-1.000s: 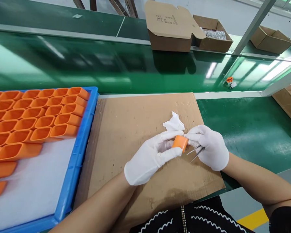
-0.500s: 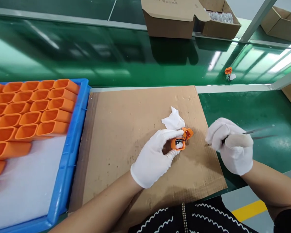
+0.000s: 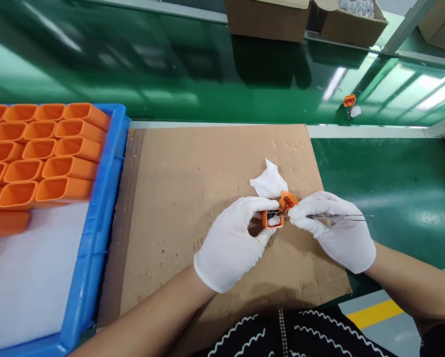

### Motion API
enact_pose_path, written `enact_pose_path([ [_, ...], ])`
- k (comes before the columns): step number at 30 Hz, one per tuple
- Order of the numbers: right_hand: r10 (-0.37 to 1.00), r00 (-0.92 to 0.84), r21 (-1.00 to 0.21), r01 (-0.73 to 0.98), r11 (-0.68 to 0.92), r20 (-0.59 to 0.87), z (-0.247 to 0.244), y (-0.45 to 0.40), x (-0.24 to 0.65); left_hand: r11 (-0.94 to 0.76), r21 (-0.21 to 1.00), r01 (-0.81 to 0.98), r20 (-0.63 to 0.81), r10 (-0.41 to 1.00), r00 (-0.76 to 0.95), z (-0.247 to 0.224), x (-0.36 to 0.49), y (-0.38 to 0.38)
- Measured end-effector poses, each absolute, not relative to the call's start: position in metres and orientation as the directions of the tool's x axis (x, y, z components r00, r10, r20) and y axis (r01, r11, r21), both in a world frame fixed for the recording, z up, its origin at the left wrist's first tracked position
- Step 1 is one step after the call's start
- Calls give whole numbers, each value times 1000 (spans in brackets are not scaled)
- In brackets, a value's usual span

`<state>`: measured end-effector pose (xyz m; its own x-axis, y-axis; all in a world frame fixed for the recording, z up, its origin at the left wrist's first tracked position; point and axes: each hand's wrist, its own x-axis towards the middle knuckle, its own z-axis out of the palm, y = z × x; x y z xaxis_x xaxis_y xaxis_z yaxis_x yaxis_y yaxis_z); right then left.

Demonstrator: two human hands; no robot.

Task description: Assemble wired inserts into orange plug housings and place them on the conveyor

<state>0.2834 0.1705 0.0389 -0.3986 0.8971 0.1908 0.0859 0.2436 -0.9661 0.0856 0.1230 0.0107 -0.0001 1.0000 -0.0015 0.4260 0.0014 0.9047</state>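
Gloved in white, my left hand grips an orange housing between thumb and fingers, its open end facing up. A dark circuit part and something white show inside it. A small orange cap sits beside the housing, joined by dark wires. My right hand, also gloved, pinches thin metal tweezers whose tips reach the housing's opening. Just behind the cap, a white scrap of cloth or paper lies on the cardboard sheet.
At the left stands a blue tray with rows of orange housings. Cardboard boxes stand at the back. Another orange cap with a white part lies on the green surface at the back right.
My right hand has moved left and turned, bringing the tweezers to the housing. My left hand still holds the housing. The whole view has shifted slightly.
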Motion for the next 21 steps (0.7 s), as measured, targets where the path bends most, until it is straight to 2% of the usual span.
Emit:
enact_pose_path([
  [6, 834, -450, -936, -13, 353, 321, 34, 172, 282, 1, 906, 424, 5, 1000, -14, 8, 87, 122],
  [17, 830, -475, -943, 6, 333, 291, 36, 167, 282, 18, 920, 391, -7, 1000, -28, 10, 88, 122],
  [21, 834, -422, -918, 5, 395, 357, 36, 163, 282, 0, 917, 399, 2, 1000, -6, 10, 87, 121],
])
